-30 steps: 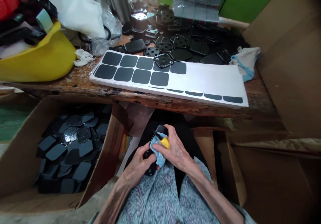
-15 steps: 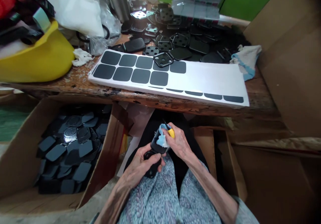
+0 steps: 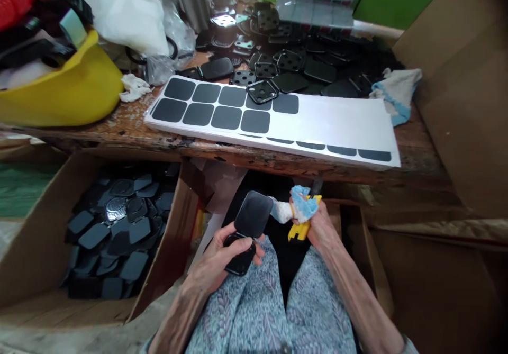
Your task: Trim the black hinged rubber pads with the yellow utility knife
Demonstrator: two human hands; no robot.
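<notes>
Over my lap, my left hand [image 3: 222,253] grips an opened black hinged case [image 3: 254,214] that looks like a compact. Its flat, rounded-square panel points up, and my thumb presses on the lower half. To its right, my right hand [image 3: 323,229] is closed around a yellow utility knife [image 3: 299,232] together with a blue-and-white cloth [image 3: 305,206]. A loose end of the cloth hangs toward the panel's right edge; whether it touches is hard to tell. The fingers of the right hand are partly hidden behind the cloth and knife.
Sheets of dark rounded-square stickers [image 3: 341,118] lie along the wooden bench's front edge. Behind them is a pile of black case parts [image 3: 317,71]. A cardboard box [image 3: 166,243] of similar pieces stands lower left. A yellow basin [image 3: 79,89] and another cloth [image 3: 397,92] rest on the bench.
My right hand has moved right, off the panel, taking the cloth and knife with it. The panel's dark face is now uncovered. My left hand still holds the case.
</notes>
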